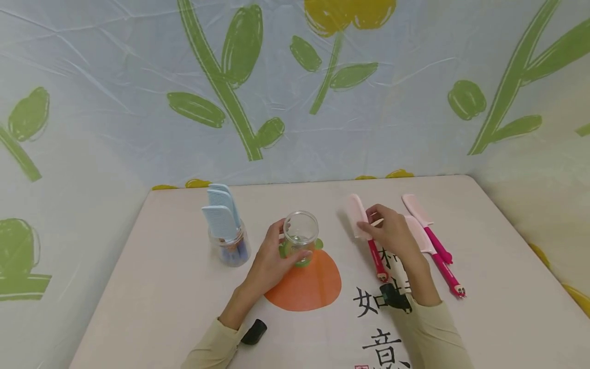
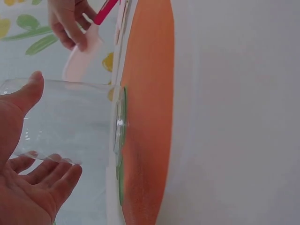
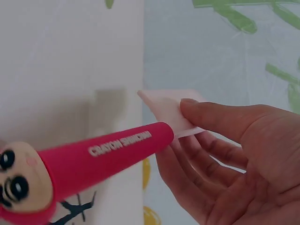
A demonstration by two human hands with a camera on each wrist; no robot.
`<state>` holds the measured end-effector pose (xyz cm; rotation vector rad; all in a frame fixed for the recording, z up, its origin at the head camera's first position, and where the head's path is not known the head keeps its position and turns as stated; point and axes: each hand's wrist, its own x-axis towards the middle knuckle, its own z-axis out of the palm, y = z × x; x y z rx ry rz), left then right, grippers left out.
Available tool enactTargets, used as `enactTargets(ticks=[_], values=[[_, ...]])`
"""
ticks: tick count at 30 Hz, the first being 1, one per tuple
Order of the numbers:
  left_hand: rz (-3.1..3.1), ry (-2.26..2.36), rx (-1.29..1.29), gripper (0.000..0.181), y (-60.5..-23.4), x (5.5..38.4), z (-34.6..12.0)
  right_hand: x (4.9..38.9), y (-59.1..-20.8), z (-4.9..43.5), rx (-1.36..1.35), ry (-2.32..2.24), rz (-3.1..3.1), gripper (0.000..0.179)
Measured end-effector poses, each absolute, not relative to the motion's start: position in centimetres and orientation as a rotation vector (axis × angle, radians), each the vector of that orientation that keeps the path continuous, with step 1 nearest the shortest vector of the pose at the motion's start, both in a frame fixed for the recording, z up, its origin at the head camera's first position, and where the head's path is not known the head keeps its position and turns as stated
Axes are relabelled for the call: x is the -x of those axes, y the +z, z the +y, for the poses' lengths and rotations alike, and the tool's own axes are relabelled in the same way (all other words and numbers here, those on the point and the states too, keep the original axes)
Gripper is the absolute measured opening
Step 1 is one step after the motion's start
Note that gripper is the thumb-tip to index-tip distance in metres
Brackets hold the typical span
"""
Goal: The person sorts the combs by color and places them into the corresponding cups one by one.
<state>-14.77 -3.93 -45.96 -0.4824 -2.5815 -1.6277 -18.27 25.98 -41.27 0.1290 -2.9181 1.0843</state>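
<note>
My left hand [image 1: 272,261] curls round a clear jar [image 1: 301,228], which stands upright over the orange print on the table; the left wrist view shows no contents inside the jar [image 2: 70,122]. To its right, my right hand [image 1: 392,230] pinches a comb [image 1: 357,215] by its pale pink head, thumb on one face and fingers on the other. The comb's red handle [image 3: 108,152] bears lettering and ends in a cartoon face; it points toward me. Two more pink combs lie right of that hand, one pale-headed [image 1: 419,233] with a red handle, another [image 1: 417,209] farther back.
On the left, a second clear jar [image 1: 235,251] holds several light blue combs [image 1: 221,223], heads up. The table [image 1: 161,307] carries an orange print [image 1: 309,287] and black characters [image 1: 384,353]. A floral curtain [image 1: 138,102] rises behind the far edge.
</note>
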Motion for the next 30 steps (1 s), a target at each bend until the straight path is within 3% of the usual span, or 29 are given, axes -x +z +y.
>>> enactTargets(ticks=[30], values=[[-2.616, -1.601, 0.471, 0.088, -46.1, 14.8, -4.0, 15.8, -36.7, 23.8, -0.258, 1.082, -2.497, 0.036]])
